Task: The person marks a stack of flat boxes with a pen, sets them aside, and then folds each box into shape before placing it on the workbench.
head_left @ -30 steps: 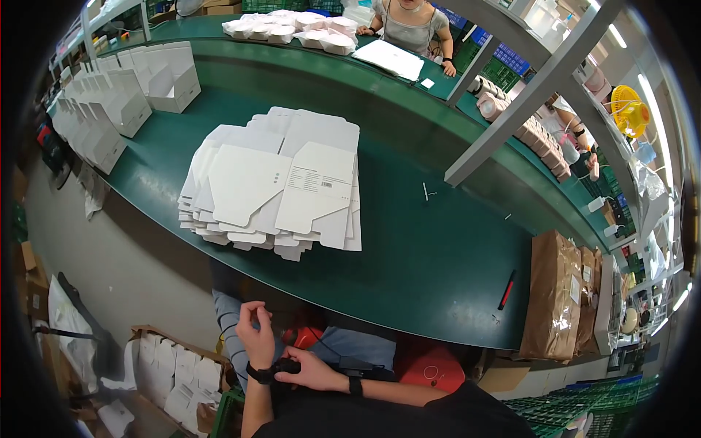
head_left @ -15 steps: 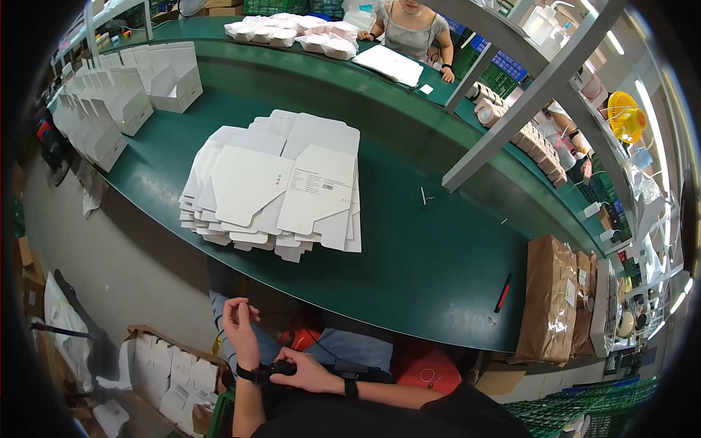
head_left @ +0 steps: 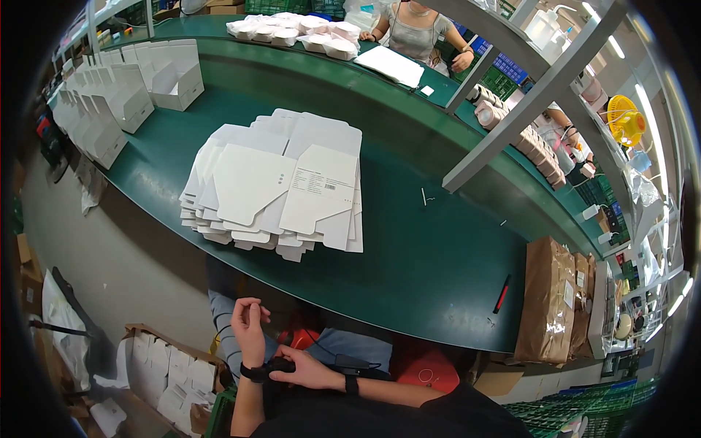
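My left hand [head_left: 250, 330] is raised over my lap, just off the table's near edge. Its fingers are loosely bent and apart, with nothing in them. Around my left wrist sits a black strap with a small black device [head_left: 280, 364]. My right hand [head_left: 310, 371] reaches across from the right and closes its thumb and fingers on that device, partly covering it. A black band [head_left: 351, 384] is on my right wrist. In front of me a pile of flat white folding cartons [head_left: 252, 182] lies on the green table [head_left: 416, 270].
Folded-up white boxes [head_left: 171, 80] stand at the far left. On the right lie a red and black cutter [head_left: 502, 294] and brown wrapped packages [head_left: 546, 299]. A grey post [head_left: 526, 109] slants over the table. An open carton of white pieces [head_left: 171, 379] stands low left. Co-workers sit beyond.
My left hand has shifted slightly to the right and turned a little. My right hand keeps its grip at the left wrist. Across the table, a co-worker's arm has lifted.
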A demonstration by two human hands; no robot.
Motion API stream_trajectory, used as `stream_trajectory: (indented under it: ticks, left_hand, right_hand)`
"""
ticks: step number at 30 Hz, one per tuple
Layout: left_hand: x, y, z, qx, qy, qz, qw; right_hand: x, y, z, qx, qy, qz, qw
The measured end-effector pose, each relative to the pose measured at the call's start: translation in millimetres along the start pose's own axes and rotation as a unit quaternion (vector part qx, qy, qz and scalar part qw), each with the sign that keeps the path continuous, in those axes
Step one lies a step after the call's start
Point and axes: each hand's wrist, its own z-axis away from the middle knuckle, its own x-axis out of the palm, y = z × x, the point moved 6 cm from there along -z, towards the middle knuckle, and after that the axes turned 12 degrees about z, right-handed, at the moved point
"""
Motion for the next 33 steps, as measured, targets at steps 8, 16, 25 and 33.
stream_trajectory:
  ticks: [8, 16, 25, 33]
  left_hand:
    - [12, 11, 2, 0.019, -0.010, -0.072, 0.997]
    - [-1, 5, -5, -0.044, 0.030, 0.123, 0.991]
    - [23, 29, -3, -0.023, -0.048, -0.018, 0.998]
    - [15, 23, -4, -0.025, -0.010, 0.063, 0.998]
  right_hand:
    - [3, 1, 0, -0.028, -0.003, -0.002, 1.000]
    - [-3, -3, -7, -0.086, 0.022, -0.009, 0.996]
    - [-4, -9, -5, -0.075, 0.019, -0.022, 0.997]
    - [5, 1, 0, -0.096, 0.021, 0.004, 0.995]
